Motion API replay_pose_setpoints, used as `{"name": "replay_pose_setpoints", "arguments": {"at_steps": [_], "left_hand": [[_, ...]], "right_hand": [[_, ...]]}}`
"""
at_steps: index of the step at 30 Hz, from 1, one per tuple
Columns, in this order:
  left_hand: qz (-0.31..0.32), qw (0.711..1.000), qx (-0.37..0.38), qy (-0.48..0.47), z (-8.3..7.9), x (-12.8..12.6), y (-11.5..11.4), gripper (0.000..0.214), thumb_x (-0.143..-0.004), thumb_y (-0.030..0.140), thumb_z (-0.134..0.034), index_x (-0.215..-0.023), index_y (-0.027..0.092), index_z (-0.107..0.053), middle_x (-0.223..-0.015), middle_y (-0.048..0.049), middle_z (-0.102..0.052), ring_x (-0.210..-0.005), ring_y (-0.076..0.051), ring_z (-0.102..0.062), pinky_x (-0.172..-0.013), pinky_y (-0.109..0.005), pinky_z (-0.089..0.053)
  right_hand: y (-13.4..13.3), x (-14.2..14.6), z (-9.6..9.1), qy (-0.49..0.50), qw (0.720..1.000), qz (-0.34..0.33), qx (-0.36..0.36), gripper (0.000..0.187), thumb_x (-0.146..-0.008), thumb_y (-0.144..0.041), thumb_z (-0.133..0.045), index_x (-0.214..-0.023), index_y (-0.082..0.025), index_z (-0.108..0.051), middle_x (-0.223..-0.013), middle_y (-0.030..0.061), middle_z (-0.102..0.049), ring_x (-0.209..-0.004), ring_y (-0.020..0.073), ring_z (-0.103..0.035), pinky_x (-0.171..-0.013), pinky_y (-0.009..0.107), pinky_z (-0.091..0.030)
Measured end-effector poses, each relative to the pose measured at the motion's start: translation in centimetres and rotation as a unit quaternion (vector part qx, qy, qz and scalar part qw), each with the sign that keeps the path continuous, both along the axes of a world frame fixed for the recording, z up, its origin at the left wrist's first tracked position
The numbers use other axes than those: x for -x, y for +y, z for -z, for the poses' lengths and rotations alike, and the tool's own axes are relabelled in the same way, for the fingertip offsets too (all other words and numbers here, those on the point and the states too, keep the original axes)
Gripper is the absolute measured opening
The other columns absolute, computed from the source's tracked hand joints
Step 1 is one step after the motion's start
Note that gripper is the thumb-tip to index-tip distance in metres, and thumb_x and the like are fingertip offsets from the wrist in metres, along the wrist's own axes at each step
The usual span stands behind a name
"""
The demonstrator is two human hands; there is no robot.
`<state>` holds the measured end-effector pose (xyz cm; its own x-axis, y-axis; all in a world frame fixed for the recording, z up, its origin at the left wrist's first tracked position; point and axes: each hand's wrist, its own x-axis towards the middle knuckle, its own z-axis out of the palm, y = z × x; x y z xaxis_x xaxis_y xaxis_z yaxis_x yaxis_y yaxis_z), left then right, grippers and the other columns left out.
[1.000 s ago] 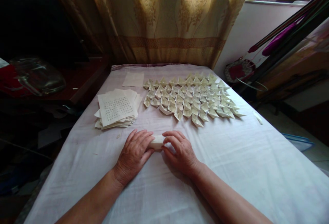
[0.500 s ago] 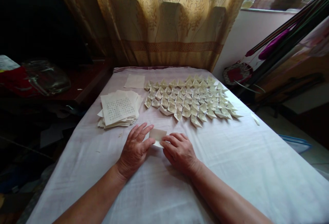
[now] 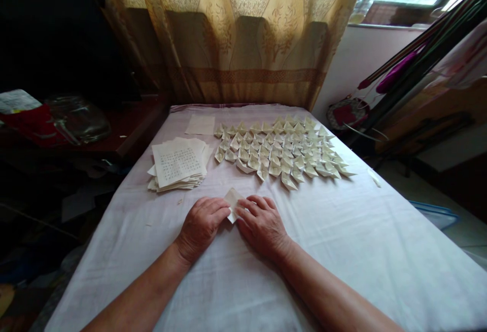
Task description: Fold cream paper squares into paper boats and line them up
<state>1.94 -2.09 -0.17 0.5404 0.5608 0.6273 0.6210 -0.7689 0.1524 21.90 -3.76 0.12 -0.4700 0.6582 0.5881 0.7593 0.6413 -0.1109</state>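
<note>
A small folded piece of paper [image 3: 233, 204] is held between my two hands, low over the cloth, with one corner pointing away from me. My left hand [image 3: 203, 223] pinches its left side, fingers together. On the opposite side my right hand [image 3: 264, 223] grips it, thumb beneath and fingers curled over the edge. Parts of the paper are hidden under the fingertips. Beyond my hands stand many folded paper boats [image 3: 276, 149] in close rows. To their left lies a stack of square sheets [image 3: 178, 162], the top one covered in printed or written characters.
A single sheet [image 3: 200, 124] lies flat behind the stack on the white cloth-covered table [image 3: 342, 251]. A small white scrap [image 3: 375, 178] is near the right edge. A patterned curtain [image 3: 243, 42] hangs behind; a glass jar [image 3: 78, 119] rests on dark furniture at left.
The paper between my hands has gone from a flat-edged rectangle to a diamond with a corner pointing away. My left fingers, spread before, have closed on it. The view has shifted slightly.
</note>
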Motion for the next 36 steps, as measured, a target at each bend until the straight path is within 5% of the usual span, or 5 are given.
{"name": "replay_pose_setpoints", "arguments": {"at_steps": [9,17,36], "left_hand": [[-0.015,0.994,0.091,0.062,0.1,1.3,-0.8,0.017,-0.088,0.017,-0.063,-0.105,0.020,-0.067,-0.110,-0.0046,-0.075,-0.112,-0.028,-0.063,-0.103,-0.051,-0.043],[-0.027,0.989,0.131,0.066,-0.5,0.9,-1.1,0.007,-0.089,0.021,-0.065,-0.093,0.022,-0.070,-0.091,-0.0028,-0.071,-0.087,-0.022,-0.061,-0.082,-0.037,-0.047],[-0.084,0.979,0.182,0.025,-0.4,0.1,-0.8,0.015,-0.095,0.028,-0.056,-0.085,0.021,-0.065,-0.082,-0.0024,-0.070,-0.080,-0.020,-0.061,-0.076,-0.034,-0.046]], "right_hand": [[0.2,-0.1,0.1,0.013,0.999,-0.005,0.043,0.004,-0.087,-0.021,-0.067,-0.090,-0.022,-0.070,-0.094,0.0016,-0.074,-0.089,0.0210,-0.058,-0.079,0.036,-0.036],[0.1,-0.6,0.9,0.055,0.992,-0.022,0.110,0.009,-0.089,-0.018,-0.063,-0.086,-0.021,-0.071,-0.097,0.0027,-0.075,-0.086,0.0189,-0.064,-0.079,0.034,-0.041],[0.4,-2.2,1.2,0.084,0.982,-0.082,0.149,0.017,-0.093,-0.017,-0.054,-0.097,-0.020,-0.071,-0.103,0.0076,-0.075,-0.093,0.0194,-0.068,-0.085,0.035,-0.052]]}}
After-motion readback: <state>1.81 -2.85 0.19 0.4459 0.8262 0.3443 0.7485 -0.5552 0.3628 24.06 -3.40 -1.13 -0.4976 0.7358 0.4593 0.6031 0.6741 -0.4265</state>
